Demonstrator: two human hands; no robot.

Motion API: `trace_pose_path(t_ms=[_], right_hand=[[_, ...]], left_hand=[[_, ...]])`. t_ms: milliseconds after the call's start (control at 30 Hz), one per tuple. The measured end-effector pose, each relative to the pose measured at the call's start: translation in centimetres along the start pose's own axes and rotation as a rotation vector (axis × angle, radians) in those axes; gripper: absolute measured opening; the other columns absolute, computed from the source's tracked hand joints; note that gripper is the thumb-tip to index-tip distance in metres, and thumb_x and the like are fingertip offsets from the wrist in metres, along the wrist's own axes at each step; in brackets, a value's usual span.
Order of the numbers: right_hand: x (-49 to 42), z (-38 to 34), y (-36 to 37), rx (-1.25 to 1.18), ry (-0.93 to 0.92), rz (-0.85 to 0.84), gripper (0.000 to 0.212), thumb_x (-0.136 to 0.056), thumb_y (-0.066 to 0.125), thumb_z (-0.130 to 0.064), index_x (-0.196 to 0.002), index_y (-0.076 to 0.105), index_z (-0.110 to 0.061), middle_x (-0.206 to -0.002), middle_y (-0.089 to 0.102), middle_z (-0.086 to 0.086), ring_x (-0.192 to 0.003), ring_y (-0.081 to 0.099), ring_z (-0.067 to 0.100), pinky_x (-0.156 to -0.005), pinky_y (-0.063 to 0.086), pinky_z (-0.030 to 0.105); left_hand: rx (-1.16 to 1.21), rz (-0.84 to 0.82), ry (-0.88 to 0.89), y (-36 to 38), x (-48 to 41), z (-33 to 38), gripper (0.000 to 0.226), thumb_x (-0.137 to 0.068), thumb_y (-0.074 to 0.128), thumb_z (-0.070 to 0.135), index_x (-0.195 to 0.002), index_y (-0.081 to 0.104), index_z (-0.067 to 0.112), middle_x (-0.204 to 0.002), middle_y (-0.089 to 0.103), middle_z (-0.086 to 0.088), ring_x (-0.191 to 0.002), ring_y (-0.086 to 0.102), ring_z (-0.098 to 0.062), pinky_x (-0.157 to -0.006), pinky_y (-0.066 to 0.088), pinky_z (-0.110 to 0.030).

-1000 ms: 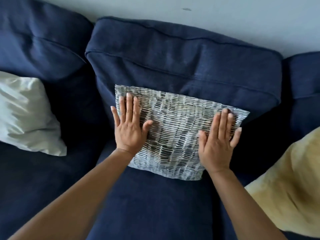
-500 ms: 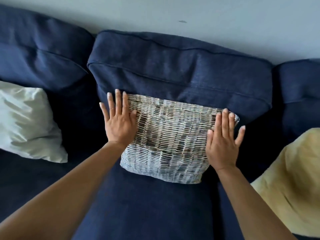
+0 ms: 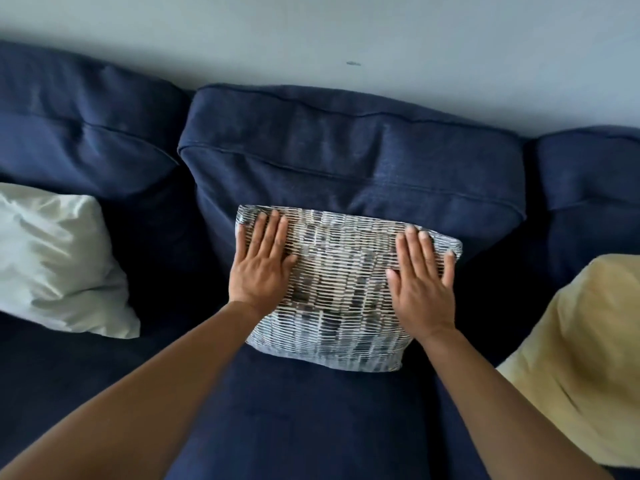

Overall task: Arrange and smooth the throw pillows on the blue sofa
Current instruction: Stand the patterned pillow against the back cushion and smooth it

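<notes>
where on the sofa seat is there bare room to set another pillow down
Bare seat lies between the white pillow and the patterned pillow, and in front of the patterned pillow under the forearms. The gap between it and the yellow pillow is narrow. Both hands, left and right, press flat on it.

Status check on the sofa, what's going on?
Left hand and right hand flat, open, on patterned pillow. Pillow leaning on back cushion. Nothing in the way.

Both hands flat on patterned pillow point(image 3: 341, 292), blue sofa point(image 3: 346, 161), wall point(image 3: 311, 36)
</notes>
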State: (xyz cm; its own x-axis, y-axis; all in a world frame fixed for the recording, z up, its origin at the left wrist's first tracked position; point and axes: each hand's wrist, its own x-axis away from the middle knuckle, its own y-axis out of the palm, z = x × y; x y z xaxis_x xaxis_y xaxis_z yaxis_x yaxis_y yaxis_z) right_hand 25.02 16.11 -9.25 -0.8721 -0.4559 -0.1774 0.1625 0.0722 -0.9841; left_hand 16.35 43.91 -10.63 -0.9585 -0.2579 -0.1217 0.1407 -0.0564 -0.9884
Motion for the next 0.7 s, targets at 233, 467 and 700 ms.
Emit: trace_pose_path(t_ms=[233,467,700], right_hand=[[2.0,0.7,-2.4,0.003,0.173,-0.078,0.065,-0.102,0.022,-0.045,-0.159,0.016,-0.013,-0.168,0.007,0.003,-0.155,0.001,0.021,-0.120,0.000,0.053],[5.0,1.3,-9.9,-0.167,0.302,-0.195,0.056,-0.104,0.031,-0.044,-0.155,0.028,-0.021,-0.167,0.013,0.008,-0.154,0.007,0.025,-0.118,0.013,0.054],[9.5,5.7,-13.7,-0.256,0.454,-0.097,0.044,-0.102,0.041,-0.039,-0.138,0.054,-0.018,-0.149,0.046,0.008,-0.144,0.031,0.027,-0.109,0.024,0.052]], left_hand=[[0.016,-0.120,-0.146,-4.0,1.5,0.8,0.066,-0.104,0.009,0.048,-0.161,0.003,0.014,-0.169,-0.004,-0.005,-0.153,-0.018,-0.024,-0.122,-0.014,-0.051],[0.172,-0.135,-0.172,-9.7,4.0,4.3,0.057,-0.105,0.033,0.044,-0.157,0.029,0.022,-0.167,0.019,-0.007,-0.156,0.004,-0.027,-0.125,-0.001,-0.051],[0.354,-0.104,-0.104,-13.5,6.8,10.8,0.044,-0.103,0.045,0.034,-0.144,0.053,0.024,-0.149,0.051,-0.002,-0.139,0.042,-0.027,-0.119,0.024,-0.045]])
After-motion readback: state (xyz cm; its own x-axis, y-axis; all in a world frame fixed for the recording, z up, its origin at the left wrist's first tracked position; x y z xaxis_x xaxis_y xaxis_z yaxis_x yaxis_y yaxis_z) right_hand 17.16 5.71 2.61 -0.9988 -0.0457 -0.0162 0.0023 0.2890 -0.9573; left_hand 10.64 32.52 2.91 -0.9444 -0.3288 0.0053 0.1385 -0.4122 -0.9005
